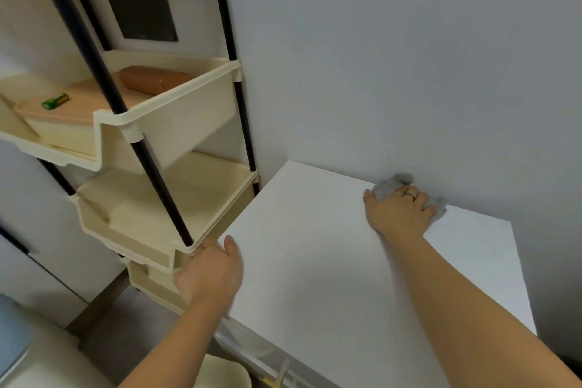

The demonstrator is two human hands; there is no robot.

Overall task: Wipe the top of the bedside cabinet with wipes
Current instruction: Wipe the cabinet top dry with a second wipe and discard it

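Observation:
The bedside cabinet has a flat white top [330, 261] that fills the middle and right of the view. A grey wipe [389, 186] lies bunched at the top's far edge against the wall. My right hand [401, 209] lies flat on the wipe and presses it down, with grey cloth showing on both sides of the fingers. My left hand [211, 274] holds the cabinet's left edge, thumb on top and fingers hidden over the side.
A cream tiered rack [176, 110] with black poles stands close to the cabinet's left side, holding a brown roll [151, 80] and a green battery [56, 101]. A grey wall [409, 72] backs the cabinet. A cream bin rim [226, 372] shows below.

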